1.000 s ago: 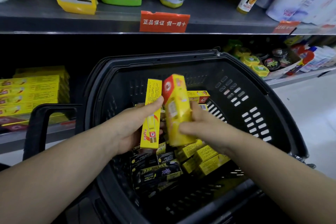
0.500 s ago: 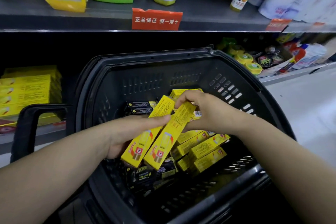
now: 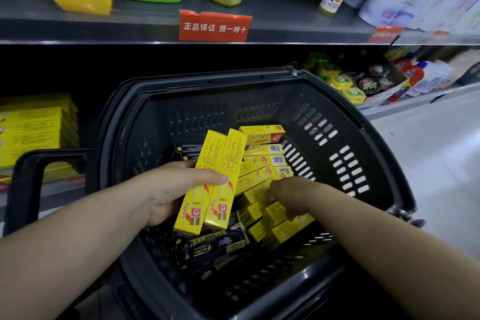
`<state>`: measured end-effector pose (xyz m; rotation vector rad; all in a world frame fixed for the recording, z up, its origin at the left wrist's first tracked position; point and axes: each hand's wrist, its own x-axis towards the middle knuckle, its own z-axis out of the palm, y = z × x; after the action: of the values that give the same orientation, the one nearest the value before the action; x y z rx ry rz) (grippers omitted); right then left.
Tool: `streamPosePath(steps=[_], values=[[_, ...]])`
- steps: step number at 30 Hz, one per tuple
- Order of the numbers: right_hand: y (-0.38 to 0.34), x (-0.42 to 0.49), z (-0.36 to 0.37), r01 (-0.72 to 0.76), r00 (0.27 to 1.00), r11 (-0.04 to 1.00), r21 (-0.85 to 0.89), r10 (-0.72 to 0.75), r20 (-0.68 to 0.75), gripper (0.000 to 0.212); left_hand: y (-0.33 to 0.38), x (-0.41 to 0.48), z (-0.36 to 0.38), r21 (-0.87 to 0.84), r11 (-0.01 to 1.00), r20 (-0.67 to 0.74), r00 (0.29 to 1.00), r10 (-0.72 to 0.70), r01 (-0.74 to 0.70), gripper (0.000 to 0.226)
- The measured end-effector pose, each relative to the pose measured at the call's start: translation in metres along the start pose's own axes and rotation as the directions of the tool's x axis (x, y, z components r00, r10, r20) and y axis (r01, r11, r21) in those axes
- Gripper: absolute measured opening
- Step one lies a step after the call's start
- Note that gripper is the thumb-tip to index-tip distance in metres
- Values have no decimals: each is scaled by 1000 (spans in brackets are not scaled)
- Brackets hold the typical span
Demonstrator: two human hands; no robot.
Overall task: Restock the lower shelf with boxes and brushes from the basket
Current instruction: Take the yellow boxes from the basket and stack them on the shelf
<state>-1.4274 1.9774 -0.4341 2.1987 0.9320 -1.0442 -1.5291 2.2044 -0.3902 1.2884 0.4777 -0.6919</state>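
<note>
I see the left hand (image 3: 168,189) holding two long yellow boxes (image 3: 213,184) side by side over the black basket (image 3: 363,143), thumb laid across their faces, fingers curled behind them. The boxes tilt, tops toward 1 o'clock. At 3 o'clock of them, the right hand (image 3: 288,195) reaches down into the heap of yellow boxes (image 3: 262,163) lying in the basket; its fingers are bent onto the boxes, but I cannot tell whether they grip one. Black boxes (image 3: 210,244) lie at 6 o'clock of the held pair, on the basket floor. At 9 o'clock of the basket, the lower shelf (image 3: 59,189) carries a stack of yellow boxes (image 3: 31,130). At 12 o'clock, a red shelf tag (image 3: 215,25) hangs from the upper shelf (image 3: 78,34).
</note>
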Motion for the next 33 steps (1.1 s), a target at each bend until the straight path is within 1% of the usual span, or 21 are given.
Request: streamPosePath(steps=[3,5,7,9,10,11,12,14,15,18,19,20,21,22,23,25,26,27,29,30,33], values=[[4,-6,-12,7,986,999,38,-1,-170,57,1,0,-2,-16,1000,-24,1000,-18,17,20],[9,-24,-29,60,935,995,81,-28,-353,53,1,0,-3,-46,999,-40,999,-29,27,19],[7,-44,-43,189,822,966,174,-59,-567,49,3,-2,-2,-101,994,-44,998,-42,38,17],[-5,-63,-51,309,689,927,212,-65,-722,55,6,-3,0,-178,983,-31,999,-45,38,18],[-13,-69,-54,362,633,903,232,-55,-772,61,7,-3,0,-218,976,-30,999,-27,20,19],[-20,-72,-55,416,596,868,272,-34,-802,66,7,-3,1,-254,967,-37,999,-2,-8,20],[-28,-74,-57,476,578,820,318,-19,-816,70,7,-2,1,-286,957,-51,998,26,-39,23],[-41,-74,-56,590,591,688,423,-11,-806,71,8,-1,1,-332,938,-79,994,74,-96,26],[-46,-74,-55,642,613,596,482,-20,-790,69,8,-2,1,-344,931,-87,992,96,-120,26],[-57,-72,-49,741,649,217,636,10,-760,60,6,-3,1,-340,917,-134,976,171,-208,32],[-60,-70,-48,748,647,139,650,69,-759,55,5,-4,1,-330,913,-161,967,197,-240,35],[-62,-68,-47,740,652,93,666,145,-744,56,4,-5,1,-325,907,-182,958,220,-269,38],[-64,-65,-47,719,668,55,692,218,-711,65,4,-7,0,-325,900,-194,951,239,-292,40],[-65,-63,-47,695,686,27,719,276,-674,76,4,-9,0,-323,894,-200,946,254,-309,41],[-66,-62,-49,681,693,24,732,300,-655,78,4,-11,-1,-316,893,-206,942,266,-321,42],[-71,-61,-56,703,666,67,708,285,-689,56,3,-16,-3,-300,889,-223,932,287,-346,44],[-74,-61,-59,723,656,53,689,258,-709,47,4,-19,-5,-299,883,-231,925,300,-361,45],[-79,-61,-62,733,659,4,680,241,-712,45,4,-23,-7,-298,877,-238,919,315,-378,45],[-90,-63,-71,710,701,-115,695,207,-682,52,7,-34,-13,-271,868,-259,900,350,-416,48],[-95,-64,-75,693,721,-150,705,184,-668,56,9,-39,-17,-246,869,-272,891,363,-429,50],[-110,-68,-95,648,761,-168,743,109,-640,67,15,-64,-37,-193,884,-286,887,364,-425,51]])
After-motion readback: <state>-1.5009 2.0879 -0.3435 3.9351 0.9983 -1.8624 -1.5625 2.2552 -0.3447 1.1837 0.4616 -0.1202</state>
